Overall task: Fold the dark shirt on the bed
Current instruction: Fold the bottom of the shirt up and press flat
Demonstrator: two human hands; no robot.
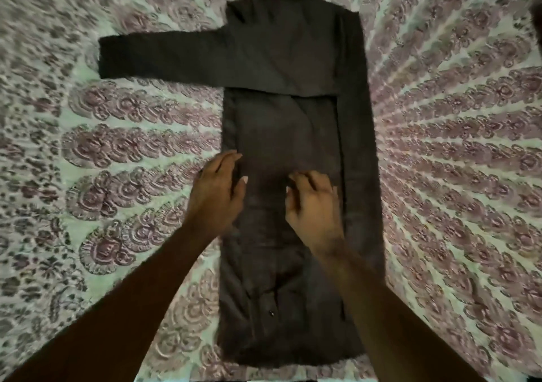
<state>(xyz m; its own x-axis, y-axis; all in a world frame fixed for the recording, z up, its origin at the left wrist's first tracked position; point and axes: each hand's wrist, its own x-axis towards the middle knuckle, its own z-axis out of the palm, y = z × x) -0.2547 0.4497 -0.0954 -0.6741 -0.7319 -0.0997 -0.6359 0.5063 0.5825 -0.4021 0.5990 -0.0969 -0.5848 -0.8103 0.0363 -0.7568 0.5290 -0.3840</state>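
The dark shirt (287, 123) lies flat on the bed as a long narrow strip, collar at the far end and hem near me. Both sides are folded in toward the middle. One sleeve (164, 57) lies across the upper part and sticks out to the left over the bedcover. My left hand (218, 189) hovers over the shirt's left edge at mid-length, fingers spread and slightly curled. My right hand (312, 202) is over the shirt's middle, fingers bent down toward the cloth. Neither hand visibly grips fabric. A small button (270, 312) shows near the hem.
A pale bedcover (117, 152) with a purple floral and radial print fills the whole view around the shirt. A dark shape (536, 17) sits at the far right edge.
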